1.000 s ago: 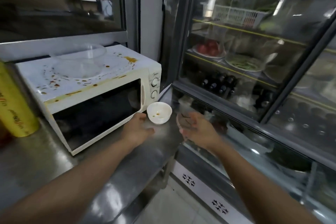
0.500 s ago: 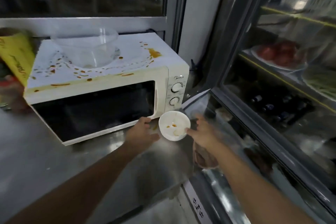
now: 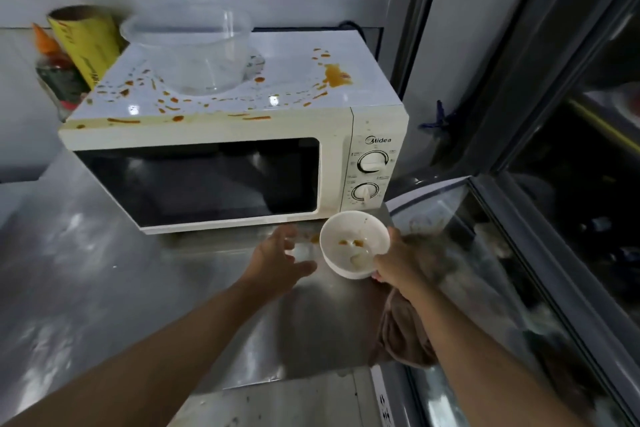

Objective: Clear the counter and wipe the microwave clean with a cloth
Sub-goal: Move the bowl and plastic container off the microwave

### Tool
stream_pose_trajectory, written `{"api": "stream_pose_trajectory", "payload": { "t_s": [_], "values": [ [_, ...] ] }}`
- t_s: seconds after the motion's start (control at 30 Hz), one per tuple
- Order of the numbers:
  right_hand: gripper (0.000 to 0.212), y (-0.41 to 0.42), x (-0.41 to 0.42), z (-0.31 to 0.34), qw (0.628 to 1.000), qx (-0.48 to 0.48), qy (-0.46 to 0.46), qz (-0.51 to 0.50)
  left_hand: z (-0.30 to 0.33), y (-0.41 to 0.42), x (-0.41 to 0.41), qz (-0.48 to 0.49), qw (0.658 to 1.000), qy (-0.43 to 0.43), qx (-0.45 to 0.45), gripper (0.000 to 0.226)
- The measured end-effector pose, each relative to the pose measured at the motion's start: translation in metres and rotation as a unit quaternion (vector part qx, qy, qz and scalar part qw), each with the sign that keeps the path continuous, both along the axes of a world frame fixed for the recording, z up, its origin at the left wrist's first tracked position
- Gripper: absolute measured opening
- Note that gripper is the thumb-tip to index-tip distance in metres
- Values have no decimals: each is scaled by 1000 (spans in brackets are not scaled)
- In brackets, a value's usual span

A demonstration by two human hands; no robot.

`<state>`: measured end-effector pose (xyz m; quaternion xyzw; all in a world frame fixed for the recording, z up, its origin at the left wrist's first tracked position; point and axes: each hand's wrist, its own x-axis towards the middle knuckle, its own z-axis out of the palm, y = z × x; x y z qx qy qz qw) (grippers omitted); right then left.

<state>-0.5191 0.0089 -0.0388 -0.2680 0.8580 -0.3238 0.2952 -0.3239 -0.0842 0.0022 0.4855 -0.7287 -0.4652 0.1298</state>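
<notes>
Microwave [image 3: 239, 135] is sitting sauce-spattered while the right hand [image 3: 398, 262] is gripping a bowl [image 3: 353, 244]; the left hand [image 3: 277, 260] is hovering, fingers spread.

White bowl [image 3: 353, 243] tilted before sauce-spattered microwave [image 3: 239, 135]; brown cloth [image 3: 405, 340] at counter edge.

Just one camera here, worn on the head, wide-angle, looking forward and down over both forearms. It faces the microwave [image 3: 239, 135] front-on from slightly above, close enough to read the dial labels. The steel counter [image 3: 104, 288] fills the lower left, a glass-fronted fridge [image 3: 554, 218] runs along the right edge. Edges bend noticeably.
</notes>
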Motion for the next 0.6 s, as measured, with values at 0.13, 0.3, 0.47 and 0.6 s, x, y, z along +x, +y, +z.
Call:
{"api": "stream_pose_trajectory", "payload": {
  "t_s": [0.13, 0.3, 0.47, 0.6],
  "values": [
    [53, 1, 6, 0, 999, -9, -21, -36, 1, -2, 9, -5, 1000, 6, -4, 63],
    [51, 11, 26, 22, 999, -22, -11, -39, 17, -4, 29, -16, 1000, 21, -6, 58],
    [50, 17, 55, 69, 997, -59, -10, -38, 53, -13, 57, -18, 999, 40, -29, 60],
    [47, 11, 81, 118, 997, -77, 14, -26, 90, -27, 85, -19, 996, 85, -26, 61]
  ]
}}
